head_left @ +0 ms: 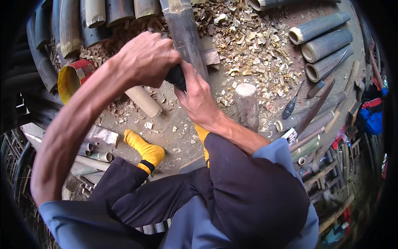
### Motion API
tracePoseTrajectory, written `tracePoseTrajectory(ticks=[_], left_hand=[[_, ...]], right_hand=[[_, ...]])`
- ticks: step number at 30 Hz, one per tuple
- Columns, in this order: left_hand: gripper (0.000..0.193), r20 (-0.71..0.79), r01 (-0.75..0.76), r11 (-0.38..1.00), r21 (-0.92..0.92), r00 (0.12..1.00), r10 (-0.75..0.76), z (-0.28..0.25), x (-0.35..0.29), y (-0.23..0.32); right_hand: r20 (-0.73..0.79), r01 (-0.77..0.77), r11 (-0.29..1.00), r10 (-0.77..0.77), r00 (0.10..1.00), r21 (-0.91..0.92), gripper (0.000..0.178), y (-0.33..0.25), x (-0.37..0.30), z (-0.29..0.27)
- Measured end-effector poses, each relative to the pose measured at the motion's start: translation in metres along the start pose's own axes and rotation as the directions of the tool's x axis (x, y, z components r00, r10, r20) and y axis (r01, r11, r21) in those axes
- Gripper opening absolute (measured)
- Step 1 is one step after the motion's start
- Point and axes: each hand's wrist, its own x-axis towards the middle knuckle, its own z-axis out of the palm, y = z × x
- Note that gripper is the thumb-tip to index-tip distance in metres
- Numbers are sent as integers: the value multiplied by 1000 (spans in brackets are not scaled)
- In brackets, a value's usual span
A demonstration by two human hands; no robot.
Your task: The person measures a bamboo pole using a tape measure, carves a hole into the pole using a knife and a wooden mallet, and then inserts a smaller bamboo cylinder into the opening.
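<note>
My left hand is closed in a fist at the upper middle, its knuckles up. From its lower right side juts a black, rounded piece like a handle, and the fist is closed round its other end. The fingers of my right hand wrap the near end of this handle, right beside the left hand. What the handle belongs to is hidden under my hands. A dark, thick bamboo pole runs away from me just beyond both hands; whether they touch it I cannot tell.
Wood chips cover the ground ahead. Cut bamboo tubes lie at the right, near a saw-like blade and a dark-handled pointed tool. A short log stands nearby. A yellow-and-red container lies left, beyond my yellow-socked foot.
</note>
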Motion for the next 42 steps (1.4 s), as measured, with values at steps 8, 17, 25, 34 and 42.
tracePoseTrajectory(ticks=[8,17,25,34,42], left_hand=[[20,180,264,830,-492,963,-199,76,-72,11],[26,251,271,832,-483,954,-165,58,-51,-12],[32,516,421,-300,-856,669,-535,170,-108,171],[33,337,336,-233,-913,296,-894,187,-54,280],[28,-141,453,544,-707,663,-735,147,-115,119]], right_hand=[[521,-128,992,110,846,-2,38,-7,-14,20],[457,-226,966,146,878,126,34,-3,-2,24],[954,439,895,-195,228,78,17,2,-20,6],[995,579,810,-57,-79,92,13,0,-52,-6],[682,396,890,-144,717,-229,27,-15,-34,20]])
